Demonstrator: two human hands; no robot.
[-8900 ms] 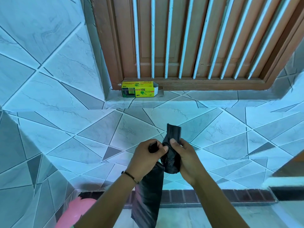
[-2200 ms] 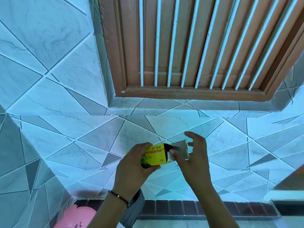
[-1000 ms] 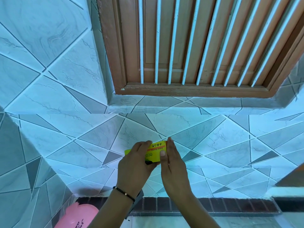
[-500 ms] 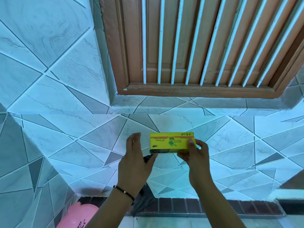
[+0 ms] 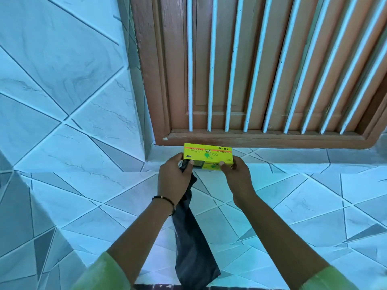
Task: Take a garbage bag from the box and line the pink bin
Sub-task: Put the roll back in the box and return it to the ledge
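The yellow-green garbage-bag box is at the tiled window ledge, just below the wooden frame. My right hand grips its right end with thumb on the front. My left hand grips its left end and also pinches the top of a black garbage bag, which hangs down between my forearms. Whether the box rests on the ledge I cannot tell. The pink bin is out of sight.
A brown wooden window frame with white vertical bars rises behind the ledge. Blue-white tiled wall surrounds it, with a corner at the left. A dark brick strip shows at the bottom edge.
Both hands have carried the closed box up and forward to the ledge. The black bag still hangs from my left hand. The pink bin has dropped out of view.
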